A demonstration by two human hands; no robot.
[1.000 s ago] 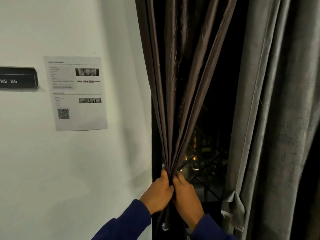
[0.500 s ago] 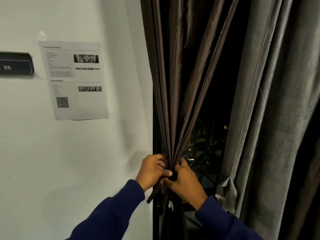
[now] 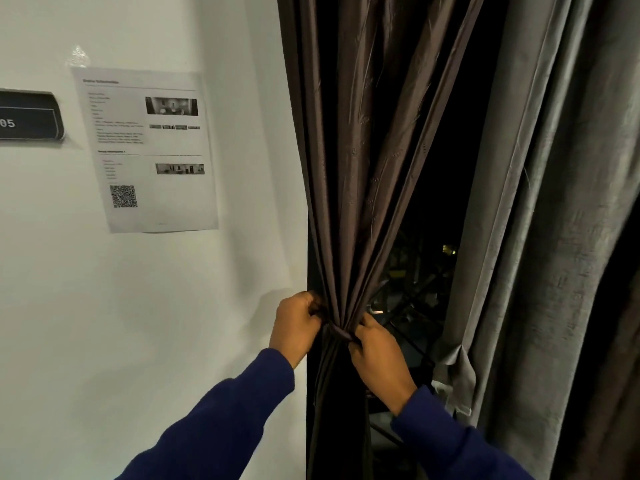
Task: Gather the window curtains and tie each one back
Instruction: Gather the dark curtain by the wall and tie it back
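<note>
**Hands cinch a dark curtain at the window's edge**

Both hands close on the gathered waist of the dark curtain just below the centre of the frame. The left hand curls its fingers into the folds on the wall side, while the right hand pinches a narrow tie band of the same brown cloth that wraps across the bunch. Each grip is closed on fabric; neither hand is free. Blue sleeves rise from the bottom of the frame.

The tie looks wrapped but not yet knotted, so the step in hand appears to be fastening. The risk from here is slippage: the cloth has a smooth sheen, and if either grip loosens before the band is secured, the pleats could fan back out across the glass. A pull that is uneven between the two hands might also drag the band down off the narrowest point.

The curtain itself falls from the top centre in long, sharp pleats that converge to the hands, then hangs straight below them along the wall's edge. Behind it the window shows night, with a few distant lights. At the right of the frame a second, grey curtain hangs loose and ungathered. On the white wall at upper left are a printed notice with a QR code and a dark sign.
</note>
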